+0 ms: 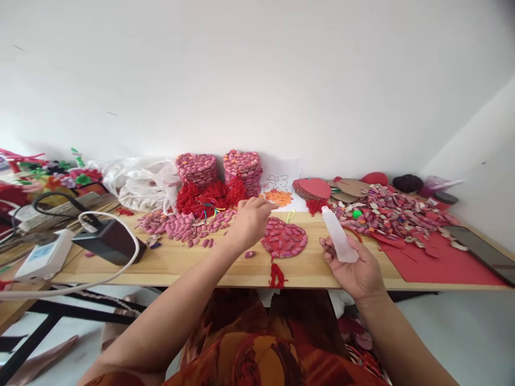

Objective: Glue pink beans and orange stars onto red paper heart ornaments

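My right hand (358, 268) is wrapped round a translucent white squeeze bottle (338, 236), its narrow tip pointing up. With its fingers pressed together, my left hand (252, 221) hovers at the left edge of a round red disc (277, 249). Something small and whitish shows at those fingertips, too small to name. Pink peanut shells (286, 230) cover much of the disc. A red tassel (277, 276) hangs from its lower edge, and a yellow loop (290, 216) sticks out at the top. One loose pink shell (250, 254) lies below my left hand.
Stacked shell-covered discs (197, 169) with red tassels (205, 197) stand by the wall. Loose pink shells (181, 225) lie left; a shell heap (398, 212) and red sheet (446, 260) lie right. Orange pieces (279, 198) rest on paper. A black adapter (108, 241) trails a white cable.
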### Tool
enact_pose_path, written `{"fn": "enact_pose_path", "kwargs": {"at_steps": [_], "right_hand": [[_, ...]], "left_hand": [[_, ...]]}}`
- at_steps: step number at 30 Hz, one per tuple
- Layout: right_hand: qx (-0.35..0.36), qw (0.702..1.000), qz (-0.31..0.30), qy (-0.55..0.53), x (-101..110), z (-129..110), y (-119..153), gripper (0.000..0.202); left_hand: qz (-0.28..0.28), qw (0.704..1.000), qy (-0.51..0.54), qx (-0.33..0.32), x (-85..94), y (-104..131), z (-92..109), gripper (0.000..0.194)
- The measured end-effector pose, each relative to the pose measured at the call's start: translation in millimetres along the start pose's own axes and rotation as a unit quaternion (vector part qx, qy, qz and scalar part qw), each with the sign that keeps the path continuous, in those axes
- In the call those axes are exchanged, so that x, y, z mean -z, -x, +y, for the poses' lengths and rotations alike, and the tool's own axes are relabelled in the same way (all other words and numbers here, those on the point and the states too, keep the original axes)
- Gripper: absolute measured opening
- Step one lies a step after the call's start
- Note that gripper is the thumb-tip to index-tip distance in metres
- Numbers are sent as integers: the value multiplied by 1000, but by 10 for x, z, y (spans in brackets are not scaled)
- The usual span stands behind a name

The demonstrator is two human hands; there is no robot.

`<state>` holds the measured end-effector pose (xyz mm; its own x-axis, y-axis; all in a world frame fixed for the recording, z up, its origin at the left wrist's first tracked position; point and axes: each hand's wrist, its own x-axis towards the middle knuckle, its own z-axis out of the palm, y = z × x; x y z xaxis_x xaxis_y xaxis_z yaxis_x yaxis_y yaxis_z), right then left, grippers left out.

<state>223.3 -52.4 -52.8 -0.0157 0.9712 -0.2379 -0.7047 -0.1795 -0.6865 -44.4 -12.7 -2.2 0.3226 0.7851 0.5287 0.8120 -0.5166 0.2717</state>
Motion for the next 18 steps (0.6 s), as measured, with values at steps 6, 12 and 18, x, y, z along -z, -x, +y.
{"fn": "enact_pose_path", "kwargs": {"at_steps": [6, 12, 18], "right_hand": [[-14, 1000, -4, -16, 25, 0, -20, 22], [-20, 1000, -2, -15, 28, -1, -18, 17], [-14, 1000, 14, -16, -63, -61, -124, 17]], "left_hand": [[-17, 995, 65, 67, 142, 113, -347, 27], [-101, 988, 107, 52, 68, 15, -480, 23], [-211, 965, 154, 15, 70, 85, -551, 83]]}}
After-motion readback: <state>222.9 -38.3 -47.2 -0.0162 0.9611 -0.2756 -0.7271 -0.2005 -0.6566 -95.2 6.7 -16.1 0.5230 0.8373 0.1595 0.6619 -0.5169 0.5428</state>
